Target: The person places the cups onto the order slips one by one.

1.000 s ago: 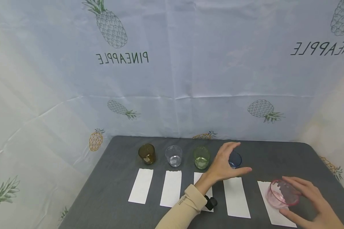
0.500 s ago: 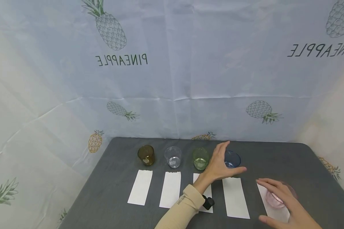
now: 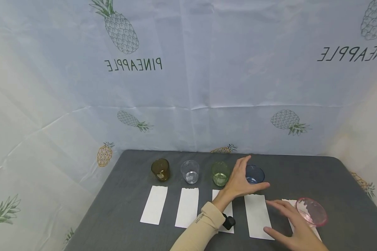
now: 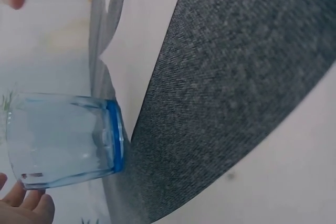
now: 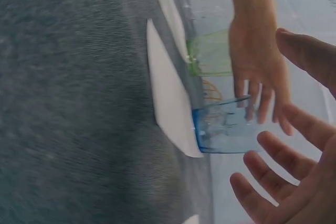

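My left hand point(image 3: 242, 181) is spread at the left side of a blue glass point(image 3: 256, 174), fingers straight and thumb pointing right. In the left wrist view, the blue glass point(image 4: 65, 142) stands upright with fingertips point(image 4: 31, 203) right at its rim. My right hand point(image 3: 295, 225) is to the left of a pink glass point(image 3: 315, 212), its fingers and thumb apart and nothing between them. The pink glass stands over a white paper strip point(image 3: 287, 203). From the right wrist, my right hand point(image 5: 299, 182) shows loosely spread in front of the blue glass point(image 5: 223, 135).
Amber point(image 3: 161, 170), clear point(image 3: 190, 172) and green point(image 3: 220, 174) glasses line the back of the dark grey table point(image 3: 119, 205). Several white paper strips point(image 3: 186, 207) lie in front of them, one point(image 3: 259, 216) before the blue glass. A pineapple-print curtain point(image 3: 194, 87) hangs behind.
My right hand has let go of the pink glass and moved left of it. My left hand has shifted slightly left, uncovering more of the blue glass.
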{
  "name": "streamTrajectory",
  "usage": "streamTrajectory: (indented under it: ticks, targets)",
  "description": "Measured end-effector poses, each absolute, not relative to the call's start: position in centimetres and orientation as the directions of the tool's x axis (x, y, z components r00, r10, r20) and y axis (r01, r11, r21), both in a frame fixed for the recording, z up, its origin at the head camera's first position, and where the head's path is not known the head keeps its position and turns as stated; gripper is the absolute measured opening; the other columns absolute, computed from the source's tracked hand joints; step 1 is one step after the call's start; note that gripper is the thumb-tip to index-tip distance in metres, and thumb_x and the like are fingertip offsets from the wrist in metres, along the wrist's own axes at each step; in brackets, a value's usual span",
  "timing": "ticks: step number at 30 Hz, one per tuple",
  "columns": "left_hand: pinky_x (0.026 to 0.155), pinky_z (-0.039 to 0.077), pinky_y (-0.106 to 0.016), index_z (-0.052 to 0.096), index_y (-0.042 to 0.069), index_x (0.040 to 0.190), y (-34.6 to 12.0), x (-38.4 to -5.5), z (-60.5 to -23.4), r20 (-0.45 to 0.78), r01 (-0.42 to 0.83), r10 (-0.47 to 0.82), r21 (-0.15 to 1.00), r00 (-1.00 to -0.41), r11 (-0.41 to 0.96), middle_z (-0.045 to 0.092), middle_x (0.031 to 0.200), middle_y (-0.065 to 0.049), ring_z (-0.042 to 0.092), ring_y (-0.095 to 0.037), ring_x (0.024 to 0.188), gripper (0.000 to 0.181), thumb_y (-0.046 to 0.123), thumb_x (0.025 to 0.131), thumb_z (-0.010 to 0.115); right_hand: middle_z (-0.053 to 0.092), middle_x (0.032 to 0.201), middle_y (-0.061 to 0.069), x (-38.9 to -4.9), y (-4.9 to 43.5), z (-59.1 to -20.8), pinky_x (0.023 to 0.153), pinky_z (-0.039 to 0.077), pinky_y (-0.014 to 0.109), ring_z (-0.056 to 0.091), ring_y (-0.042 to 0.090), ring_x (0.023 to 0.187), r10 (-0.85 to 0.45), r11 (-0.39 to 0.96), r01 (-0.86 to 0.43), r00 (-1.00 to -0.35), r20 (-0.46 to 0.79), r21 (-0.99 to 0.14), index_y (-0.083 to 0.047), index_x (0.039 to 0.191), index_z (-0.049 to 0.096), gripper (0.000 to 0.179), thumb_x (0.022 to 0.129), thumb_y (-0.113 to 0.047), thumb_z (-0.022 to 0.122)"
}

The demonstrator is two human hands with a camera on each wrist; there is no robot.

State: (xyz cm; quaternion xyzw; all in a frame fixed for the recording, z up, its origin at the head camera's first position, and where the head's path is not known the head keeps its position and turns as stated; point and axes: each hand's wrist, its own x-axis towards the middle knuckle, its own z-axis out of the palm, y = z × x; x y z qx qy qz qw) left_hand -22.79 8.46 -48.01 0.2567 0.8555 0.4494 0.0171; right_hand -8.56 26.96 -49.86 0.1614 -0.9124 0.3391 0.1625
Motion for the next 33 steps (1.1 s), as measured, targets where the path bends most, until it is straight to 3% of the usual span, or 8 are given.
streamTrajectory:
  ticks: [2, 9, 11, 13, 15, 20, 25, 33]
  targets:
    - [0.116, 0.046, -0.042, 0.02, 0.033, 0.163, 8.5, -22.8, -48.1, 0.189, 0.414, 0.452, 0.778, -0.872, 0.473, 0.031, 0.165, 0.003, 0.041, -0.018, 0.149, 0.104, 0.053, 0.081, 0.081, 0.061, 0.125, -0.01, -8.7, 26.9, -50.4, 0.078, 0.054, 0.023, 0.048, -0.015, 0.113, -0.183, 0.737, -0.394, -0.899, 0.398, -0.549, -0.02, 0.135, 0.065, 0.077, 0.066, -0.027, 0.096]
    - [0.116, 0.046, -0.042, 0.021, 0.033, 0.163, 8.6, -22.8, -48.6, 0.167, 0.394, 0.442, 0.777, -0.881, 0.491, 0.031, 0.165, 0.004, 0.04, -0.018, 0.149, 0.104, 0.053, 0.08, 0.082, 0.062, 0.123, -0.005, -9.3, 26.5, -51.9, 0.091, 0.034, 0.0, 0.048, -0.013, 0.112, -0.208, 0.733, -0.443, -0.869, 0.449, -0.516, -0.018, 0.133, 0.067, 0.077, 0.063, -0.03, 0.097]
    - [0.116, 0.046, -0.041, 0.021, 0.033, 0.163, 8.6, -22.9, -48.7, 0.166, 0.392, 0.441, 0.776, -0.882, 0.494, 0.031, 0.165, 0.004, 0.04, -0.018, 0.15, 0.105, 0.052, 0.08, 0.082, 0.063, 0.122, -0.004, -9.4, 26.4, -52.2, 0.091, 0.034, 0.001, 0.048, -0.013, 0.112, -0.215, 0.738, -0.452, -0.861, 0.461, -0.501, -0.017, 0.132, 0.067, 0.078, 0.062, -0.031, 0.098]
    - [0.116, 0.046, -0.041, 0.02, 0.032, 0.163, 8.6, -22.9, -48.8, 0.171, 0.398, 0.44, 0.771, -0.882, 0.498, 0.031, 0.165, 0.003, 0.041, -0.018, 0.149, 0.105, 0.052, 0.08, 0.082, 0.064, 0.122, -0.003, -9.5, 26.4, -52.4, 0.09, 0.039, 0.006, 0.047, -0.012, 0.112, -0.215, 0.751, -0.449, -0.86, 0.463, -0.484, -0.016, 0.131, 0.067, 0.079, 0.06, -0.032, 0.098]
    - [0.116, 0.047, -0.04, 0.021, 0.031, 0.163, 8.6, -23.0, -48.9, 0.175, 0.402, 0.439, 0.767, -0.881, 0.5, 0.032, 0.165, 0.003, 0.041, -0.018, 0.149, 0.105, 0.052, 0.08, 0.082, 0.064, 0.122, -0.002, -9.6, 26.4, -52.7, 0.088, 0.049, 0.021, 0.049, -0.006, 0.111, -0.207, 0.778, -0.423, -0.871, 0.446, -0.465, -0.017, 0.132, 0.067, 0.081, 0.059, -0.036, 0.098]
    - [0.116, 0.046, -0.039, 0.023, 0.029, 0.163, 8.6, -23.0, -49.0, 0.176, 0.405, 0.44, 0.763, -0.88, 0.504, 0.034, 0.164, 0.001, 0.043, -0.018, 0.148, 0.104, 0.052, 0.08, 0.082, 0.065, 0.125, 0.008, -9.5, 26.2, -53.1, 0.084, 0.05, 0.055, 0.058, 0.024, 0.11, -0.187, 0.824, -0.35, -0.91, 0.37, -0.446, -0.015, 0.132, 0.067, 0.083, 0.059, -0.041, 0.097]
    - [0.117, 0.045, -0.038, 0.025, 0.025, 0.162, 8.6, -23.1, -49.3, 0.165, 0.402, 0.448, 0.762, -0.879, 0.507, 0.036, 0.163, -0.001, 0.043, -0.019, 0.148, 0.101, 0.05, 0.082, 0.081, 0.061, 0.129, 0.02, -9.3, 26.1, -53.1, 0.086, 0.048, 0.067, 0.058, 0.042, 0.115, -0.185, 0.835, -0.303, -0.941, 0.285, -0.459, -0.009, 0.132, 0.066, 0.084, 0.062, -0.044, 0.095]
    - [0.116, 0.045, -0.034, 0.031, 0.02, 0.16, 8.6, -23.4, -49.8, 0.171, 0.409, 0.445, 0.749, -0.879, 0.52, 0.039, 0.161, -0.002, 0.046, -0.019, 0.146, 0.094, 0.05, 0.085, 0.078, 0.057, 0.135, 0.025, -9.2, 26.1, -53.5, 0.089, 0.045, 0.071, 0.052, 0.047, 0.12, -0.173, 0.853, -0.257, -0.96, 0.218, -0.454, -0.005, 0.135, 0.064, 0.086, 0.066, -0.048, 0.092]
